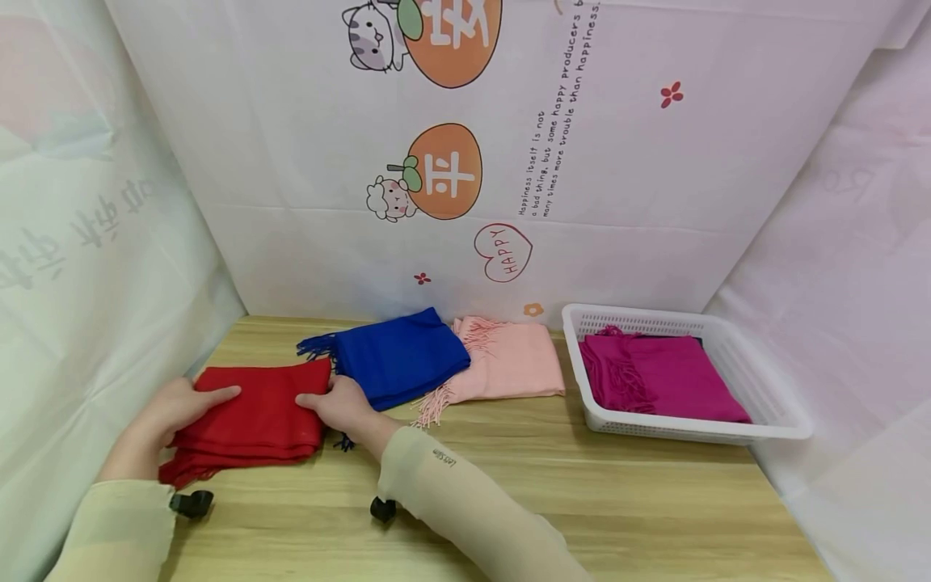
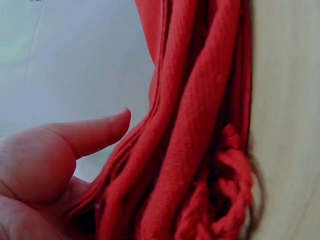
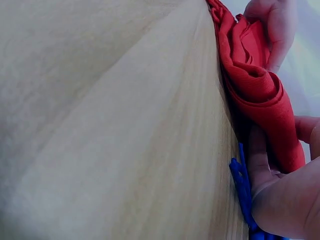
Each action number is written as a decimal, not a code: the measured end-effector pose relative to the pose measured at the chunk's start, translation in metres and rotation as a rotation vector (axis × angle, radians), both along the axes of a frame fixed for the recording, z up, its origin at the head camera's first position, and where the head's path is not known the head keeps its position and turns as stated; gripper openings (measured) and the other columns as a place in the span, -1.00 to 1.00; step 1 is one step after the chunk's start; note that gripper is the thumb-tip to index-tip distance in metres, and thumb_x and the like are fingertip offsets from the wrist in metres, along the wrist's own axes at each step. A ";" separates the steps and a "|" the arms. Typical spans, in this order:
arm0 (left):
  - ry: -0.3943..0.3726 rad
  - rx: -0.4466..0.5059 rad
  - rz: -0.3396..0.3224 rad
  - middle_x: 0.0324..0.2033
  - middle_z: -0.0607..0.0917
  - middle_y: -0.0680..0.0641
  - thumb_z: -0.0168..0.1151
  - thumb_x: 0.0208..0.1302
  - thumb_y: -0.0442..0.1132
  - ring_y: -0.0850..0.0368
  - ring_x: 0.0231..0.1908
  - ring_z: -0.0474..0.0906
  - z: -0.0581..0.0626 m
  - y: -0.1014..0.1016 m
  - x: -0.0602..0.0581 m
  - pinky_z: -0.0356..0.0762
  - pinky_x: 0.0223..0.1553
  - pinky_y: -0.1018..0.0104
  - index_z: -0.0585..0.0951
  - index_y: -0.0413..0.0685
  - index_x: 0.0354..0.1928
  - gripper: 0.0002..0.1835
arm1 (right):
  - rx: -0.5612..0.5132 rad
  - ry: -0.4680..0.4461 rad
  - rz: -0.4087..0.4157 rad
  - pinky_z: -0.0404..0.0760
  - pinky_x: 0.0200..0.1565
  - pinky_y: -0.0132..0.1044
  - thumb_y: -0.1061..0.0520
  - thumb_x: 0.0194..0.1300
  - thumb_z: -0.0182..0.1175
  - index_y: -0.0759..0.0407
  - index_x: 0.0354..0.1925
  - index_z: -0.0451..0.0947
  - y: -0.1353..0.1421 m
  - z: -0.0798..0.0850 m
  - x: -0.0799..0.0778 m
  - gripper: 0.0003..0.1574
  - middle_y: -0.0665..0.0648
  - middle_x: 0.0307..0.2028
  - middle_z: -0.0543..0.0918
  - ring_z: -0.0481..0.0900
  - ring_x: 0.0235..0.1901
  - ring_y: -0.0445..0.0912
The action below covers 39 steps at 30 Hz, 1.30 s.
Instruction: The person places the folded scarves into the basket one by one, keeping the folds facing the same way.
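Observation:
A folded red scarf (image 1: 254, 416) lies at the left of the wooden table, its fringe at the near left corner. My left hand (image 1: 177, 404) holds its left side, thumb over the top. In the left wrist view the thumb (image 2: 100, 134) stretches beside the stacked folds, and the other fingers are mostly hidden by the cloth. At the right edge, my right hand (image 1: 349, 406) grips the scarf with the thumb on top. The right wrist view shows fingers (image 3: 258, 155) tucked under the fold, close to blue fringe (image 3: 241, 187).
A folded blue scarf (image 1: 400, 356) lies just right of the red one, overlapping a folded pink scarf (image 1: 516, 364). At the right stands a white basket (image 1: 781, 427) with a magenta scarf (image 1: 665, 380) on a dark cloth. Printed sheets (image 1: 327, 202) wall the table's back and sides.

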<state>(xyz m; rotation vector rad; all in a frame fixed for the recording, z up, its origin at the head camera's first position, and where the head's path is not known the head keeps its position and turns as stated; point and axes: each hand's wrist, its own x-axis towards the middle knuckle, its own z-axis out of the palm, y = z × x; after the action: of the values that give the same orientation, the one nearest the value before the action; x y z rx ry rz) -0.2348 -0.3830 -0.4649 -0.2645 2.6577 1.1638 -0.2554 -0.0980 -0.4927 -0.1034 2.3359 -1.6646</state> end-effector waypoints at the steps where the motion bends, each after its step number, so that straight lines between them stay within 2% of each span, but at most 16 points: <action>1: 0.006 0.003 -0.001 0.14 0.53 -0.52 0.21 0.62 0.28 -0.17 -0.04 0.60 0.000 0.000 0.000 0.64 -0.18 0.16 0.27 -0.74 0.40 0.03 | 0.001 0.001 0.004 0.78 0.00 -0.13 0.00 0.44 0.54 0.18 0.03 0.69 0.000 0.000 0.000 -0.63 -0.02 -0.17 0.73 0.69 -0.20 -0.13; 10: 0.009 0.062 -0.015 0.07 0.65 -0.35 0.29 0.60 0.21 0.00 -0.09 0.64 -0.002 0.001 0.000 0.65 -0.14 0.21 0.40 -0.58 0.39 -0.13 | 0.004 -0.016 0.023 0.76 0.01 -0.10 0.10 0.44 0.54 0.17 -0.01 0.69 0.003 0.001 -0.003 -0.72 -0.02 -0.17 0.70 0.65 -0.18 -0.12; 16: 0.005 0.071 -0.037 0.12 0.64 -0.36 0.33 0.59 0.18 -0.04 -0.05 0.64 -0.005 0.000 -0.001 0.66 -0.11 0.19 0.38 -0.54 0.45 -0.12 | -0.055 -0.044 0.018 0.76 0.08 -0.03 0.15 0.46 0.52 0.20 0.06 0.68 0.004 0.000 -0.003 -0.69 0.00 -0.13 0.71 0.67 -0.14 -0.09; 21: 0.019 0.074 -0.048 0.18 0.63 -0.36 0.33 0.61 0.15 -0.04 -0.02 0.63 -0.004 0.001 0.000 0.65 -0.09 0.19 0.34 -0.52 0.51 -0.12 | -0.087 -0.065 0.004 0.76 0.13 0.03 0.16 0.46 0.51 0.23 0.11 0.65 0.004 0.000 -0.003 -0.64 0.04 -0.09 0.72 0.69 -0.10 -0.04; 28: 0.027 0.091 -0.045 0.03 0.70 -0.24 0.33 0.60 0.11 0.01 -0.13 0.64 0.000 0.003 0.002 0.67 -0.16 0.16 0.41 -0.53 0.42 -0.20 | -0.099 -0.078 -0.014 0.75 0.14 0.07 0.19 0.42 0.49 0.24 0.07 0.59 0.006 0.001 0.000 -0.64 0.09 -0.08 0.70 0.70 -0.08 0.01; 39: 0.049 0.100 -0.062 -0.06 0.72 -0.16 0.35 0.59 0.11 0.02 -0.21 0.66 -0.001 0.007 0.001 0.69 -0.23 0.17 0.47 -0.54 0.37 -0.23 | -0.257 -0.124 0.012 0.73 0.20 0.19 0.16 0.43 0.43 0.22 0.17 0.55 0.012 0.001 0.005 -0.57 0.09 -0.02 0.70 0.71 -0.04 0.05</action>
<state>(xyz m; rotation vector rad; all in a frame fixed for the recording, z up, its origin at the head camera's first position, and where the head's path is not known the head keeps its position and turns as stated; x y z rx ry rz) -0.2333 -0.3765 -0.4662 -0.1365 2.6192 1.2946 -0.2507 -0.0861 -0.4922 -0.0625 2.0200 -1.9004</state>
